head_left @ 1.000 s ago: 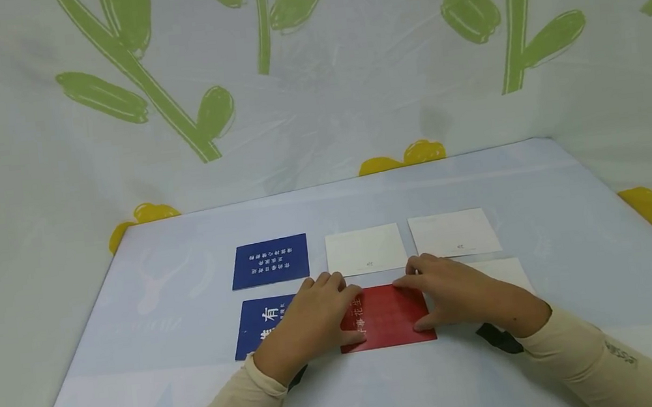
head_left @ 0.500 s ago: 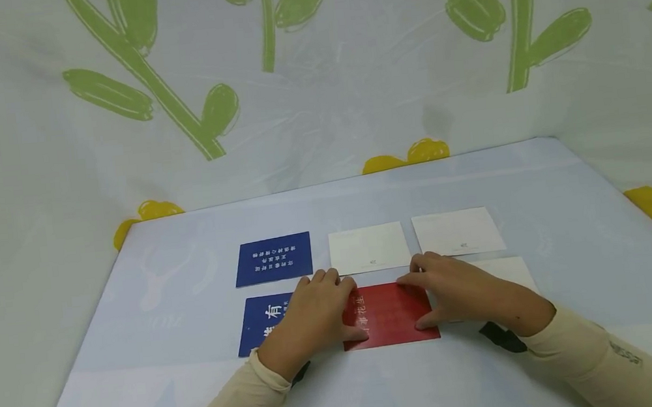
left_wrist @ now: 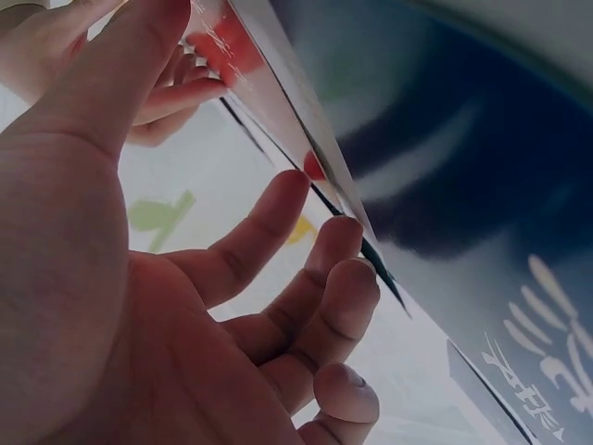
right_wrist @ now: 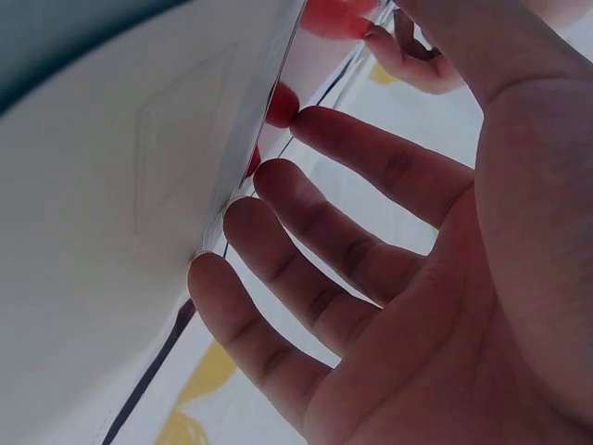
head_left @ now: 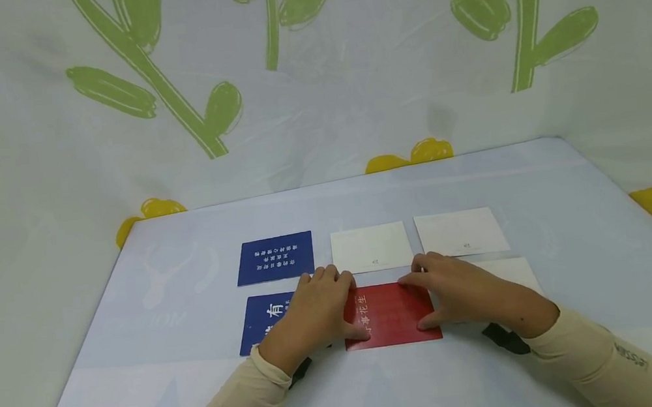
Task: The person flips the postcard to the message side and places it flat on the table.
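A red card (head_left: 392,315) with pale characters along its left side lies flat on the table in the front row. My left hand (head_left: 318,309) touches its left side, thumb near the front corner and index fingertip near the back corner. At the right side, my right hand (head_left: 458,286) touches it in a similar way. Both wrist views show loosely bent fingers with their tips at the surface. Under my left hand a blue card (head_left: 255,325) is partly hidden; a white card (head_left: 512,271) is partly covered by my right hand.
Behind the hands, a blue card with white characters (head_left: 275,259) and two white cards, one in the middle (head_left: 370,245) and one at the right (head_left: 461,233), form a back row. Beyond the pale table (head_left: 202,386) hangs a leaf-patterned cloth (head_left: 351,96).
The head view shifts slightly, so the cards and hands sit a little further right in it. My left index fingertip has drawn back leftward, showing more characters on the red card.
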Demonstrator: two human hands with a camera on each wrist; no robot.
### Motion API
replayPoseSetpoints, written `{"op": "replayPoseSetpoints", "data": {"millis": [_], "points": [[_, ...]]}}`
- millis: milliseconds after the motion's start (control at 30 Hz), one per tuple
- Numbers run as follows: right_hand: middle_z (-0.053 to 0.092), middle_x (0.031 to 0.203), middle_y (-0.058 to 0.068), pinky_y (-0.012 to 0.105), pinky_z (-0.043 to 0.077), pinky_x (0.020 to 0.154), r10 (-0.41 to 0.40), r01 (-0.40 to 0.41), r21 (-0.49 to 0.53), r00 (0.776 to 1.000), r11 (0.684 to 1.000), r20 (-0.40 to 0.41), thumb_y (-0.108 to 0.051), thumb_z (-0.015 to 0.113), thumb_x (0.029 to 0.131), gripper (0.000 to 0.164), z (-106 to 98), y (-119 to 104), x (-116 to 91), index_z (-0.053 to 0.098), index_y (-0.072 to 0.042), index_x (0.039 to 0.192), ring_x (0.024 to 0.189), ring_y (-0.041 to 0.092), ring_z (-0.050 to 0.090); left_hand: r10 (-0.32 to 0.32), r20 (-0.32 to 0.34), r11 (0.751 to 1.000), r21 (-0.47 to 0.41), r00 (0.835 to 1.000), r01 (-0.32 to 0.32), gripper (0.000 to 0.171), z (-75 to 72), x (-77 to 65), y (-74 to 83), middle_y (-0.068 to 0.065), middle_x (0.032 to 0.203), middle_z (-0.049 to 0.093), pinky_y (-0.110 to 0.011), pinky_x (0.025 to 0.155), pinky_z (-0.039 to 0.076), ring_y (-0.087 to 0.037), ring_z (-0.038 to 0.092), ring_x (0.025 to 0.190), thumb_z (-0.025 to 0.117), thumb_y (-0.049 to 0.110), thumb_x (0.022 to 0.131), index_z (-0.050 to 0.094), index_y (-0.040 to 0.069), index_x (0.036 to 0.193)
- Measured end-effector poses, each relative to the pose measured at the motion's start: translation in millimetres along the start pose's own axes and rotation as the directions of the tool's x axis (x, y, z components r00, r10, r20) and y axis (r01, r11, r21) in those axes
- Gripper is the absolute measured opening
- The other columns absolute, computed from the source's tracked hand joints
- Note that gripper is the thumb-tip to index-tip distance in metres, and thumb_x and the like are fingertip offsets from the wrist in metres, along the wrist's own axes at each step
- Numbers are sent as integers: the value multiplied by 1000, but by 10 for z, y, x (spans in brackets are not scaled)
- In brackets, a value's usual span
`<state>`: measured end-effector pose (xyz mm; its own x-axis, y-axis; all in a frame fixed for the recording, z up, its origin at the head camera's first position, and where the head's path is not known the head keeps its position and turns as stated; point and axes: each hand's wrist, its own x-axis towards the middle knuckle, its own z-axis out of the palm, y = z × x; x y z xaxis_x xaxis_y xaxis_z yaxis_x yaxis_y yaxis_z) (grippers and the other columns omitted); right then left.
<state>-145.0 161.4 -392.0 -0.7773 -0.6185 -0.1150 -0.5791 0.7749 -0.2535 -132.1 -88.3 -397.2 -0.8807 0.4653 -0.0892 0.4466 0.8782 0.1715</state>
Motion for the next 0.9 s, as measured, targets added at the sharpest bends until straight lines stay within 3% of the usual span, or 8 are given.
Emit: {"op": "replayPoseSetpoints", "data": {"millis": [667, 900], "points": [[59, 108, 0, 24, 52, 69, 22, -22, -25, 1000, 999, -3, -48, 90, 67, 75, 19, -4, -4, 65, -14, 129, 90, 9, 52, 9, -12, 1000, 7, 1000, -9, 80, 8, 7, 19, 0, 98, 61, -40, 84, 52, -16, 58, 95, 87, 62, 63, 58, 14, 119], [60, 108, 1, 24, 52, 69, 21, -21, -30, 1000, 999, -10, -46, 91, 66, 76, 37, -10, 2, 66, -13, 129, 90, 10, 52, -2, 1, 1000, -5, 1000, 2, 84, 16, -2, 15, -2, 105, 64, -41, 88, 52, -18, 60, 101, 88, 60, 63, 57, 15, 128]]}}
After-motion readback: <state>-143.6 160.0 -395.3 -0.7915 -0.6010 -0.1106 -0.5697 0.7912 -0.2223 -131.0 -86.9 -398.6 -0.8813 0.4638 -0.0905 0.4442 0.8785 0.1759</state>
